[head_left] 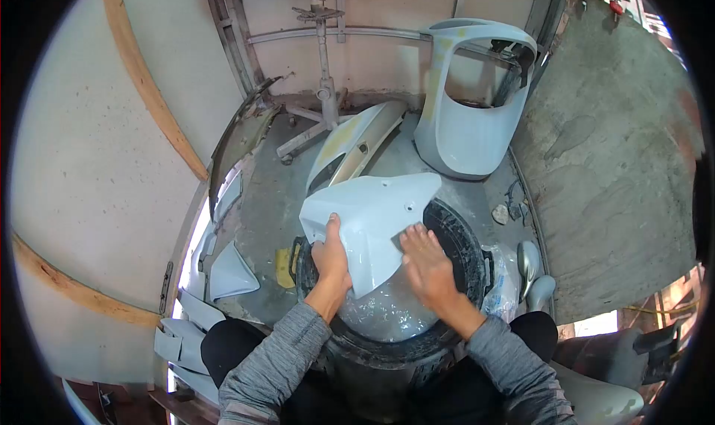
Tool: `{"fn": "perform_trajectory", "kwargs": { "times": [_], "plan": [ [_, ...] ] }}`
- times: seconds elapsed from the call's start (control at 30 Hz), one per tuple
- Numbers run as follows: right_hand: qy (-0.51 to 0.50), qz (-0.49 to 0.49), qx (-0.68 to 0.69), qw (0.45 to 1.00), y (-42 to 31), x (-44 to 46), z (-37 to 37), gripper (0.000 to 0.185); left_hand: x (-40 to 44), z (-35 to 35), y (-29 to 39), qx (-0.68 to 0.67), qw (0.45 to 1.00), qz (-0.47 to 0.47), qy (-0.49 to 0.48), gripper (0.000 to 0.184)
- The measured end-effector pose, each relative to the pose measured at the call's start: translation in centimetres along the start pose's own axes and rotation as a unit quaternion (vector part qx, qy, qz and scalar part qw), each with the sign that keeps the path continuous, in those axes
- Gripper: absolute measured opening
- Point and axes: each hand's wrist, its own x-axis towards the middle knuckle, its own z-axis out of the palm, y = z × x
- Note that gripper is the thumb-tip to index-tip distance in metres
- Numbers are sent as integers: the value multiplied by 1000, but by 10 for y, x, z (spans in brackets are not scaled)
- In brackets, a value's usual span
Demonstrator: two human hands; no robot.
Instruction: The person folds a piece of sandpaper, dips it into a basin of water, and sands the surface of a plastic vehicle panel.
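Observation:
A glossy white plastic fairing panel (369,213), wet on its surface, is held tilted over a black tub (465,239) of cloudy, bubbly water (391,313). My left hand (331,261) grips the panel's lower left side, thumb on top and the other fingers hidden behind it. At the panel's right edge, my right hand (428,268) presses with its fingers nearly straight and close together. A dark grey sliver, which looks like sandpaper (398,241), shows beside those fingertips; most of it is covered.
A large white body shell (473,138) leans at the back right. Near it lies a white and yellow panel (350,146). A metal stand (325,90) stands behind. White pieces (232,272) and a yellow sponge (284,268) lie left; a clear plastic bag (503,280) and mirrors (540,291) lie right.

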Motion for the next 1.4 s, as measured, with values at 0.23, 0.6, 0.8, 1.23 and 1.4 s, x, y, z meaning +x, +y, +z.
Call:
{"fn": "perform_trajectory", "kwargs": {
  "times": [0.23, 0.6, 0.8, 1.23, 1.4],
  "plan": [
    [6, -21, -12, 1000, 6, 5, -7, 41, -13, 8, 9, 16, 999, 43, 27, 70],
    [-31, -88, 25, 995, -25, -2, -9, 39, -18, 17, 28, 16, 997, 81, 15, 75],
    [19, -36, -7, 999, 15, 18, -1, 43, -27, 22, 29, 60, 994, 69, 58, 71],
    [-73, -126, 112, 983, -36, -4, -13, 35, -7, 14, 18, 52, 997, 58, 10, 69],
    [11, -55, 21, 998, -13, 11, 2, 40, -16, 20, 22, 32, 999, 28, 10, 69]
  ]
}}
